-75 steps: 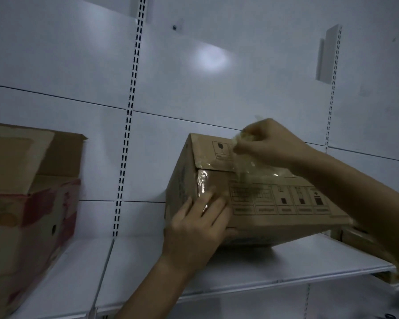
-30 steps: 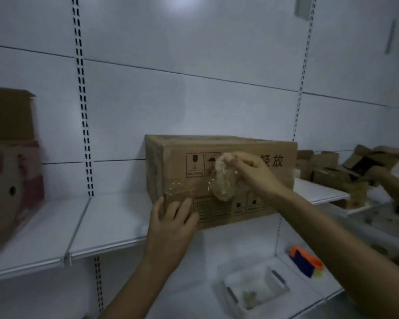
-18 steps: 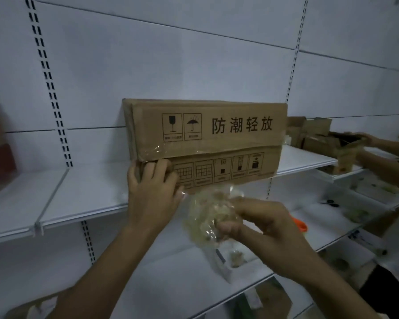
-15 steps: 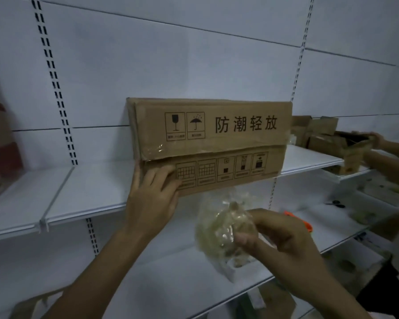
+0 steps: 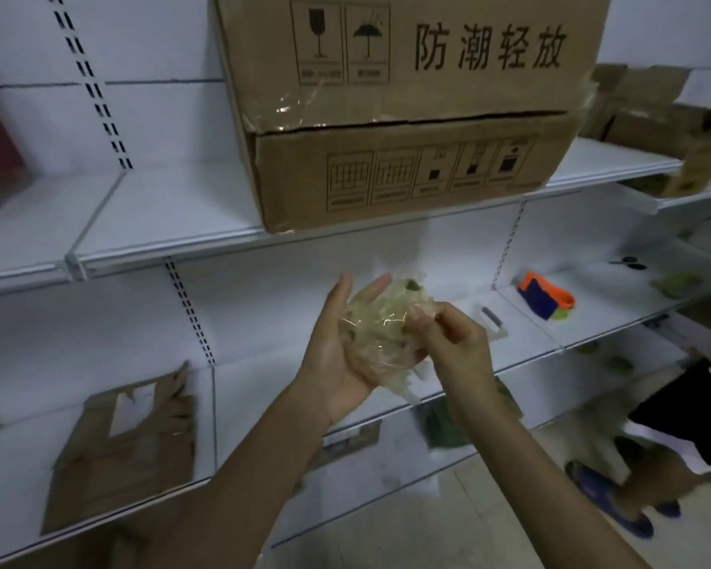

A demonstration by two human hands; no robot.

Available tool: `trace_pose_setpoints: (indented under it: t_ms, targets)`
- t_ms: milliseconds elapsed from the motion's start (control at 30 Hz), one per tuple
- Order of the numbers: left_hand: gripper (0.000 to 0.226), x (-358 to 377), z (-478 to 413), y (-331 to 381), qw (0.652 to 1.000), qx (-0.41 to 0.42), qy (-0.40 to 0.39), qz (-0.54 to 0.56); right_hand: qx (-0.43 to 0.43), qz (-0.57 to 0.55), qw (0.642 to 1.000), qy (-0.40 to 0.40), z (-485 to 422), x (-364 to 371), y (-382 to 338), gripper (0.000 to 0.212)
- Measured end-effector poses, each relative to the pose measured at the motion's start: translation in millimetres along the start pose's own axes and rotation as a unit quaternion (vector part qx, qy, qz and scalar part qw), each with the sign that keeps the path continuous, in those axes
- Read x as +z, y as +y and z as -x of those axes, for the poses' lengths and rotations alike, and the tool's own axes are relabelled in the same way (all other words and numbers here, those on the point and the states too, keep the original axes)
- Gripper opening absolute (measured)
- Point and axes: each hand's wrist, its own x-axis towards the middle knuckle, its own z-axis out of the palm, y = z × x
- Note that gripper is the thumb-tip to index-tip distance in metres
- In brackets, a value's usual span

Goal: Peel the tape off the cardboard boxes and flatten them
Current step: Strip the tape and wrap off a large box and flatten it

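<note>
Tape ball [image 5: 380, 334] of clear, crumpled strips is held between both hands, in the air in front of the lower shelf [image 5: 263, 384] and below the cardboard box [image 5: 407, 166]. The left hand [image 5: 333, 363] is spread with straight fingers pointing up, and the ball lies against its palm. The right hand [image 5: 454, 342] has its fingers curled and pinches the ball from the right side. No hand touches the box, which stands on the upper shelf [image 5: 161, 223], its near edge hanging a little over the shelf front. The seam between its two front flaps is slightly open, and a shiny tape remnant [image 5: 292, 112] sticks at the left end of the seam. On the lower shelf, far to the left, lies a flattened cardboard [image 5: 120, 449] – to the right are an orange and blue item [image 5: 544, 299] and, farther right, scissors [image 5: 629, 262]. Some smaller boxes [image 5: 641, 112] stand on the upper shelf at the right.
</note>
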Motion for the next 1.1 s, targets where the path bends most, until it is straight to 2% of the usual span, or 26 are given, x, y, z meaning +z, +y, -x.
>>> trace_pose_setpoints:
  t_ms: [33,100,200,300,333,400,467,500,533,633,700,767,833,900,967,1033,1100]
  targets:
    - [0.053,-4,-4,-5,1.0,-0.006,-0.005,-0.02,0.004,0.058,0.998,0.008,-1,-2,8,0.017]
    - [0.035,-12,-12,-15,0.998,-0.018,0.022,-0.059,0.013,0.181,0.983,0.017,-4,-10,23,0.022]
    - [0.017,-20,-32,-36,0.987,-0.016,0.128,-0.095,0.044,0.307,0.951,-0.006,-5,-27,42,0.044]
    - [0.019,-15,-61,-61,0.959,0.008,0.217,-0.182,0.052,0.423,0.904,-0.019,-5,-45,55,0.045]
    - [0.019,-12,-74,-69,0.95,0.014,0.235,-0.206,0.066,0.414,0.908,-0.02,-7,-53,58,0.042]
    - [0.014,-10,-102,-78,0.92,0.032,0.297,-0.255,0.119,0.294,0.948,-0.031,-10,-72,62,0.037]
    - [0.009,-16,-132,-77,0.89,0.03,0.375,-0.256,0.098,0.258,0.96,-0.035,-13,-98,68,0.04]
    - [0.009,-18,-145,-77,0.893,0.015,0.38,-0.24,0.061,0.291,0.954,-0.038,-16,-111,72,0.04]
    - [0.02,-18,-157,-79,0.908,-0.005,0.363,-0.208,0.025,0.322,0.945,-0.05,-21,-123,77,0.039]
    - [0.065,6,-191,-102,0.967,-0.053,0.243,-0.065,-0.019,0.344,0.929,-0.139,-54,-147,96,0.047]
    - [0.081,24,-210,-121,0.98,-0.057,0.19,-0.01,-0.036,0.359,0.917,-0.171,-85,-160,110,0.052]
    - [0.082,32,-223,-127,0.983,-0.059,0.169,0.032,-0.035,0.346,0.923,-0.165,-116,-175,122,0.046]
    - [0.068,31,-231,-127,0.98,-0.054,0.183,0.058,-0.039,0.332,0.927,-0.174,-142,-190,134,0.033]
    - [0.063,27,-236,-132,0.975,-0.047,0.213,0.039,-0.015,0.291,0.936,-0.195,-166,-197,143,0.021]
    - [0.07,27,-240,-138,0.967,-0.058,0.247,0.004,0.011,0.242,0.953,-0.179,-189,-196,152,0.013]
    - [0.073,29,-242,-141,0.961,-0.063,0.269,-0.011,0.035,0.19,0.969,-0.152,-213,-195,165,0.015]
    - [0.067,28,-241,-142,0.951,-0.063,0.302,-0.028,0.067,0.159,0.978,-0.121,-237,-194,179,0.02]
